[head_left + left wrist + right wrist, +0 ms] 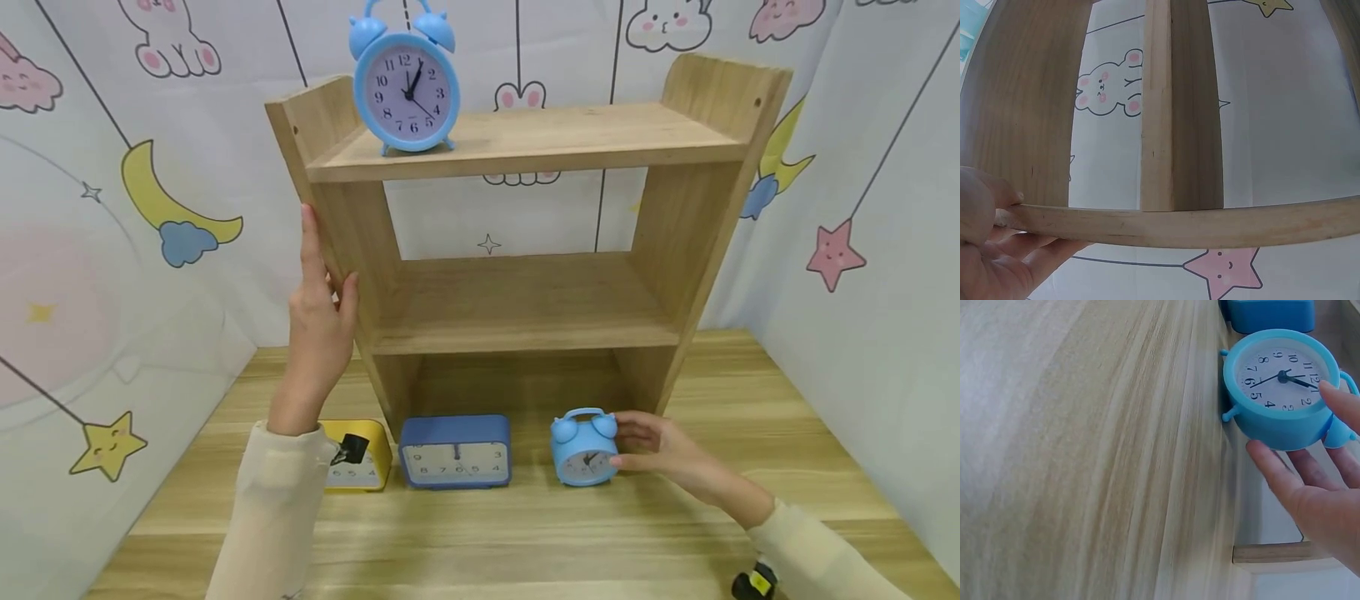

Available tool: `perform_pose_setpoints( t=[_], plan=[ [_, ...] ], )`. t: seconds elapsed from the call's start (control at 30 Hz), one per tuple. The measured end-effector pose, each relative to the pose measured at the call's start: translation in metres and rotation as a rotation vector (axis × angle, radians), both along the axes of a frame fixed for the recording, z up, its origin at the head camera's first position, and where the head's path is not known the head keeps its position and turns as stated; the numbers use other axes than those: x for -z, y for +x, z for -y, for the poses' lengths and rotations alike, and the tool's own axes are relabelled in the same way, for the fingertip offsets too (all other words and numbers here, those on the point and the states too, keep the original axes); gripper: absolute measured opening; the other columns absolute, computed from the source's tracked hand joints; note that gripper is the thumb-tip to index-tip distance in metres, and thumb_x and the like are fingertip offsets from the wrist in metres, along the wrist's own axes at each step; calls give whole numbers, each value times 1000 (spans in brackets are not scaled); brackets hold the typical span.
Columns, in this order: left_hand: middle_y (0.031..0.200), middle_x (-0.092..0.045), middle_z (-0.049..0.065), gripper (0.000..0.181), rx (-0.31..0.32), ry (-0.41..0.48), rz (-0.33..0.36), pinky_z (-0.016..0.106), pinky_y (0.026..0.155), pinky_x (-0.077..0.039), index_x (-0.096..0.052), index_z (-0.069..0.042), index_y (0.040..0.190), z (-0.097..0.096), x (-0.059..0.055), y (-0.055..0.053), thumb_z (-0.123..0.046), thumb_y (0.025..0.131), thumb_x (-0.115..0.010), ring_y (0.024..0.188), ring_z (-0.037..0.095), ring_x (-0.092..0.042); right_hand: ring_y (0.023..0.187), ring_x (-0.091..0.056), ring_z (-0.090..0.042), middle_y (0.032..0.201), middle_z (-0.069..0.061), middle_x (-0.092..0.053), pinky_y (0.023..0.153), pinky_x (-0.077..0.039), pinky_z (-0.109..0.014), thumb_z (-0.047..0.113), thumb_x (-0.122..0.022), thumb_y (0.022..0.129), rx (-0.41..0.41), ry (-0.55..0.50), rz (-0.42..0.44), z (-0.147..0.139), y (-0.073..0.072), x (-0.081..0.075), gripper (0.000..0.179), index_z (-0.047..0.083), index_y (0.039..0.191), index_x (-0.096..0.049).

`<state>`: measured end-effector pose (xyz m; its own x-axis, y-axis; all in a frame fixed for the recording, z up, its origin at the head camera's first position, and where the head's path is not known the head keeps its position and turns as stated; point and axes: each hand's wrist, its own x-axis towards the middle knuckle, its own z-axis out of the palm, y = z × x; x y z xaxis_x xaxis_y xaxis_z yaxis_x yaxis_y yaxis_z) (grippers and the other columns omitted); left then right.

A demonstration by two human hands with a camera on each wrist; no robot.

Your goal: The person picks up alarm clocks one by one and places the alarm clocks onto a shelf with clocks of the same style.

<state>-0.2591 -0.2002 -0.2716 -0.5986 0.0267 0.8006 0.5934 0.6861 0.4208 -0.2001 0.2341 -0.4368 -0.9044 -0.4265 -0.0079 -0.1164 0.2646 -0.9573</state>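
My left hand [318, 333] grips the left side panel of the wooden shelf [525, 340]. In the left wrist view the thumb and fingers [1041, 247] lie on opposite sides of the panel's edge [1179, 226]. My right hand [671, 457] holds a small light-blue twin-bell alarm clock [587, 468] by its right side, at the right of the shelf's bottom opening. Its thumb touches the face rim in the right wrist view, with the fingers behind the clock body [1272, 430]. The clock is upright, its feet at the tabletop.
Left of the held clock stands a blue rectangular clock [455, 429]. A yellow clock [381, 450] sits outside the shelf, partly behind the left forearm. Another light-blue twin-bell clock [408, 125] stands on the top board's left end. Cartoon-printed cloth [187, 333] surrounds the wooden table [480, 550].
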Motion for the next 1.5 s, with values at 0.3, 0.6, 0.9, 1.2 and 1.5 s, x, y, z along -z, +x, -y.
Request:
perform_pose_setpoints(
  t=[0.3,0.6,0.9,1.2,1.5],
  plan=[
    [164,-18,-8,82,8,21,14,49,71,-59,-3,-16,161,0,0,1,3,100,-53,89,38,-61,118,-56,-35,129,-27,-55,89,-55,-30,10,-72,92,-17,-46,14,-2,0,1,63,-17,139,-40],
    [164,-18,-6,82,26,28,10,58,82,-56,-3,-16,161,0,1,0,3,99,-53,118,43,-56,111,-60,-22,124,-24,-59,91,-53,-25,5,-76,88,-27,-77,-5,-5,0,6,61,-17,134,-43],
    [164,-17,-8,83,30,34,13,58,84,-55,-3,-16,161,-1,2,0,4,99,-54,122,42,-54,111,-60,-31,123,-24,-60,90,-54,-28,7,-78,86,-21,-35,-33,-5,-3,11,59,-13,132,-47],
    [164,-13,-12,83,27,19,3,56,81,-57,-3,-15,161,0,2,0,5,99,-53,118,43,-57,113,-59,-34,121,-23,-61,90,-54,-28,7,-78,86,-35,-21,-42,-5,-2,10,54,-11,128,-49],
    [165,-12,-13,83,25,15,-4,54,79,-58,-3,-14,161,0,1,1,6,99,-53,113,43,-59,107,-63,-21,117,-23,-64,89,-54,-29,6,-77,86,-62,-41,-60,-4,-4,13,49,-11,125,-52]
  ],
)
